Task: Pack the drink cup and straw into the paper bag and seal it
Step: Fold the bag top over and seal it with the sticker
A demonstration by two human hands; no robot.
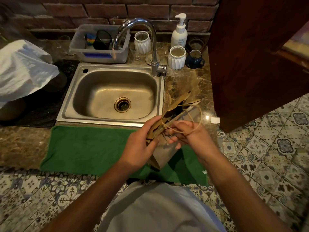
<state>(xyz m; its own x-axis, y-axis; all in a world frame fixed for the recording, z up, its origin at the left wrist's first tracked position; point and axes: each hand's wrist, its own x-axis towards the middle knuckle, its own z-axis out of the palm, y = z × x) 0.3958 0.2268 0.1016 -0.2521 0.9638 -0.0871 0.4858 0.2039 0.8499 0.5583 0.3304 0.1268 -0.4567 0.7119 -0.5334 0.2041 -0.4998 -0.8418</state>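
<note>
A brown paper bag (163, 152) is held tilted over the right end of a green towel (87, 148), its mouth pointing toward the back right. My left hand (138, 146) grips the bag's near edge by the top. My right hand (185, 134) holds the bag's thin paper handles, which loop over its fingers. Something dark shows inside the bag's mouth; I cannot tell whether it is the cup. No straw is visible.
A steel sink (108, 96) with a tall tap (150, 47) lies behind the towel. Behind it stand a plastic tub (100, 46), two white ribbed pots (176, 57), a soap pump bottle (179, 32) and a blue mug (194, 59). A wooden cabinet (250, 64) stands at the right, a white cloth (21, 69) at the left.
</note>
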